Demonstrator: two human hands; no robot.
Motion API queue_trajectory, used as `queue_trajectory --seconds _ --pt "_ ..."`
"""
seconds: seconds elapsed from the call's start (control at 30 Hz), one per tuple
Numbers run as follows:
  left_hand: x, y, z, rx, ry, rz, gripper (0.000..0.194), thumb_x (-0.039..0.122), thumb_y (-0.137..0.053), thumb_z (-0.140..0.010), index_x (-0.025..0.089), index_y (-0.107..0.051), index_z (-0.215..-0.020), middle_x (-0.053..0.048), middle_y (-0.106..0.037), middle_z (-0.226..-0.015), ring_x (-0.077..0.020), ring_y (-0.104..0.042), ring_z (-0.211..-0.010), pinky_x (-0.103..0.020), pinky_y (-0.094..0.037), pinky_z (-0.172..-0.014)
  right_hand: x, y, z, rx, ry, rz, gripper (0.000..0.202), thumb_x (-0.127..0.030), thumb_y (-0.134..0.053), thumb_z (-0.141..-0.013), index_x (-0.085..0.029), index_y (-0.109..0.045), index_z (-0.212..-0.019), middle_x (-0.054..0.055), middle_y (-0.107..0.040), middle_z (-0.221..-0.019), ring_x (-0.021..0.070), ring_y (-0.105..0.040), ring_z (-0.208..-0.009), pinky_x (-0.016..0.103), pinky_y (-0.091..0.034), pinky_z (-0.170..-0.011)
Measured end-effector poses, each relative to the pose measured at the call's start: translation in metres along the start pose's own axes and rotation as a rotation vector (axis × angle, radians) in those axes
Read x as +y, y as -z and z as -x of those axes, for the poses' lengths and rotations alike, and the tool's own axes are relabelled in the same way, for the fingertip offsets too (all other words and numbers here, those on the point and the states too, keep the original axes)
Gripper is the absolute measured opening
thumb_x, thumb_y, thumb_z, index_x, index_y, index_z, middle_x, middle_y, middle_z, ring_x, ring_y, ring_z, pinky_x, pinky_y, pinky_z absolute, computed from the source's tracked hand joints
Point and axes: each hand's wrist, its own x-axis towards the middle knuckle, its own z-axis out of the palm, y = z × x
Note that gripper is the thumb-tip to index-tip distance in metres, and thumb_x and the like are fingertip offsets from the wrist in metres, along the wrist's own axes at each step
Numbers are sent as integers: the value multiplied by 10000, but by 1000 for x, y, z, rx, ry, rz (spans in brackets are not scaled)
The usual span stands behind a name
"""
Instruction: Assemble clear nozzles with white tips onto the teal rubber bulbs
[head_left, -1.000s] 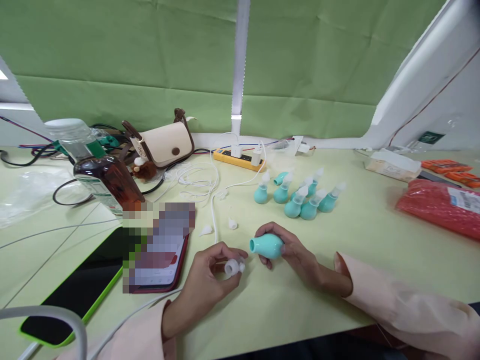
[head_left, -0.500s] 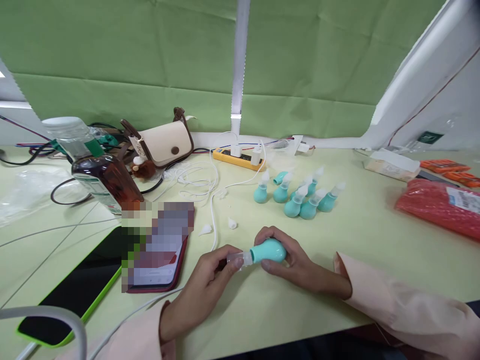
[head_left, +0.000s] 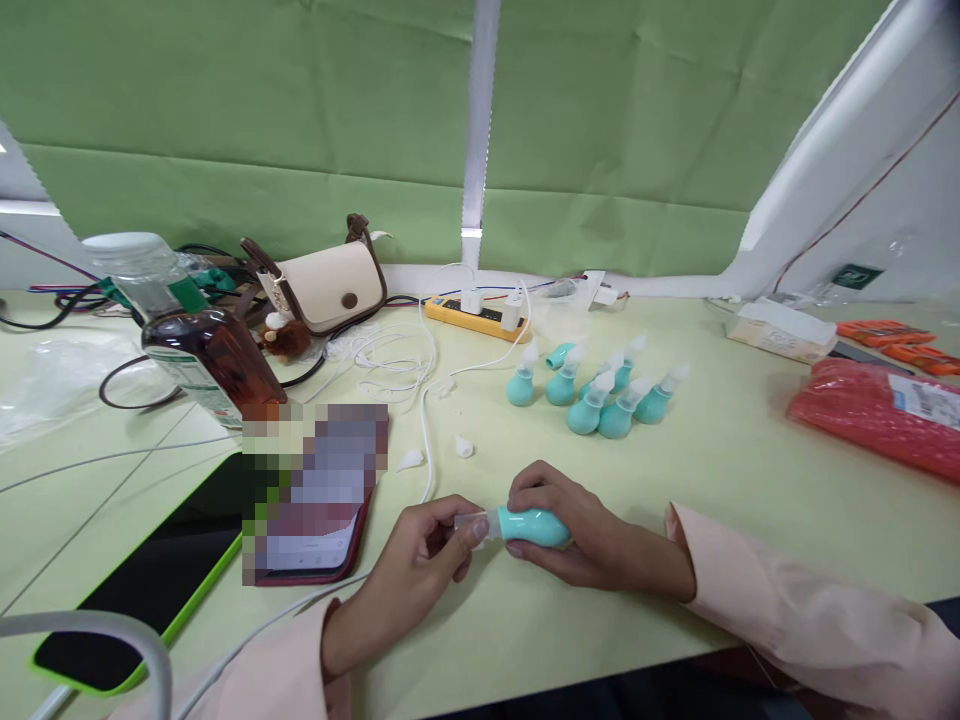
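Near the table's front edge, my left hand [head_left: 424, 565] pinches a clear plastic connector [head_left: 471, 522] between thumb and fingers. My right hand [head_left: 581, 530] is wrapped round a turquoise bulb [head_left: 536, 526], whose neck meets the connector's right end. Bulb and connector lie roughly level, in one line. Two small white tips, one at the left [head_left: 411, 459] and one at the right [head_left: 464, 446], lie beyond my left hand. Several turquoise bulbs with clear tops [head_left: 616, 415] stand farther back, and a bare turquoise bulb [head_left: 560, 355] lies on its side behind them.
Two phones, one green-edged [head_left: 150, 570] and one red-edged [head_left: 319, 510], lie at the left. Behind them are a brown bottle [head_left: 217, 365], a cream bag [head_left: 334, 285], white cables and a yellow power strip [head_left: 476, 318]. A red package [head_left: 870, 415] lies at the right.
The bulb's neck has come closer to the connector and now covers part of its end. My right hand's fingers have shifted forward along the bulb towards the neck.
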Motion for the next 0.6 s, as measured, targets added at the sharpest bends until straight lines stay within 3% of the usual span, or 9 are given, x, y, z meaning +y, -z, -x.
queue_trajectory --seconds 0.17,0.43,0.6 --pt "-1 -2 1 91 -63 -79 234 341 -475 -787 143 -559 -696 37 -443 -520 -90 -400 -492 -194 -322 -462 0 -4 -2 5 -185 -154 243 -245 -559 -743 -207 -412 -932 31 -468 -866 138 -465 -751 256 -397 -645" --pt "-5 -2 6 155 -253 -417 191 298 -480 -802 149 -591 -756 -23 -593 -663 -142 -529 -623 -231 -406 -579 -8 7 -7 -145 -424 -350 279 -315 -577 -731 -216 -442 -955 0 -479 -896 115 -448 -760 217 -384 -633" --pt "-4 -2 11 112 -364 -558 161 248 -450 -830 155 -575 -868 -34 -600 -727 -143 -543 -663 -235 -415 -606 -4 14 -8 -300 -595 -632 356 -376 -577 -722 -218 -412 -995 -33 -438 -750 39 -396 -517 149 -347 -419"
